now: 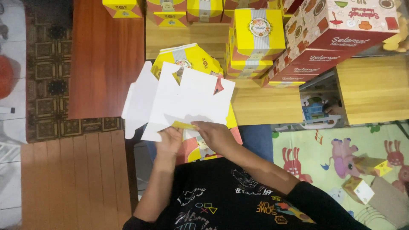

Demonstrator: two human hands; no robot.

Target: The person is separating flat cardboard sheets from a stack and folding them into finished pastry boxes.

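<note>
Mid-frame, the left hand pinches the lower edge of the flat white carton blank while the right hand presses its fold (fingers flat); uneven pressure could crease it crookedly or tear a flap.

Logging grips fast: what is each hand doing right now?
Left hand: gripping the flat white box blank at its lower edge.
Right hand: resting on the same blank, fingers pressing it.
</note>
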